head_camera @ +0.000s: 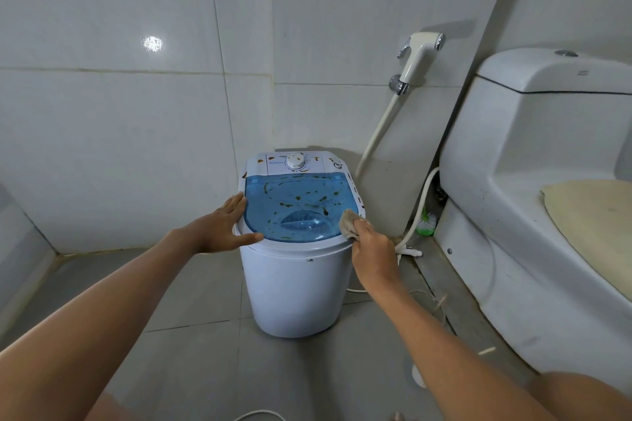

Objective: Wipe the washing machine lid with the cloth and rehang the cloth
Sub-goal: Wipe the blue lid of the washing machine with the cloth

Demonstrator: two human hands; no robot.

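Observation:
A small white washing machine (pixel 294 287) stands on the grey floor in the room's corner. Its translucent blue lid (pixel 297 205) is speckled with brown stains. My left hand (pixel 225 225) rests flat on the lid's left rim, fingers straight and thumb along the front edge. My right hand (pixel 371 246) grips a bunched beige cloth (pixel 349 220), which touches the lid's front right corner. A white control panel with a round dial (pixel 295 161) sits behind the lid and also carries brown marks.
A white toilet (pixel 533 202) with a beige seat cover fills the right side. On the tiled wall behind hangs a bidet sprayer (pixel 419 58) with its hose. A green toilet brush (pixel 425 220) and white hoses lie between toilet and machine.

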